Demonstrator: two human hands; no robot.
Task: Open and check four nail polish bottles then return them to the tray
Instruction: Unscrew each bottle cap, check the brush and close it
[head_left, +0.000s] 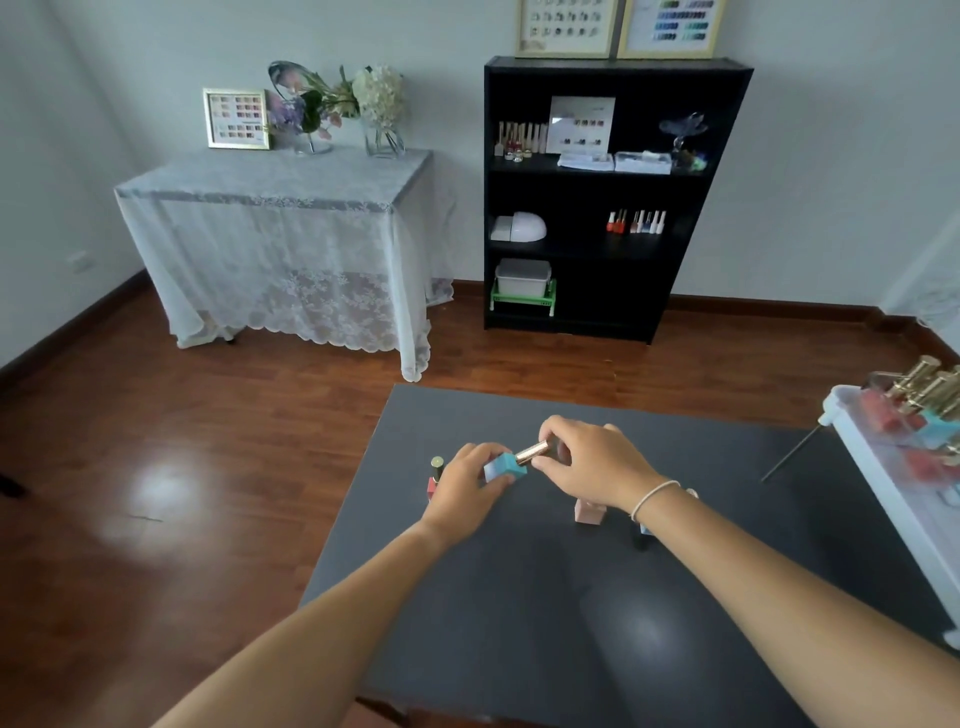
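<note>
My left hand (470, 480) hugs the small blue square glass bottle (505, 466) tilted above the dark grey table (519, 597), my right hand (592, 462) pinches its shiny gold cap (534, 451), so I should twist slowly and keep it steady.

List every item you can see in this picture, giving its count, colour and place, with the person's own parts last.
Table: one, dark grey, foreground.
Blue nail polish bottle: one, gold cap, held tilted above the table.
Red nail polish bottle: one, upright on the table, partly behind the left hand.
Pink nail polish bottle: one, on the table, top hidden by the right wrist.
Tray: one, white, right edge, holding gold-capped bottles.
Bookshelf: one, black, back wall.
Lace-covered table: one, white, back left.
Left hand: grip on the blue bottle's body.
Right hand: grip on its gold cap.
</note>
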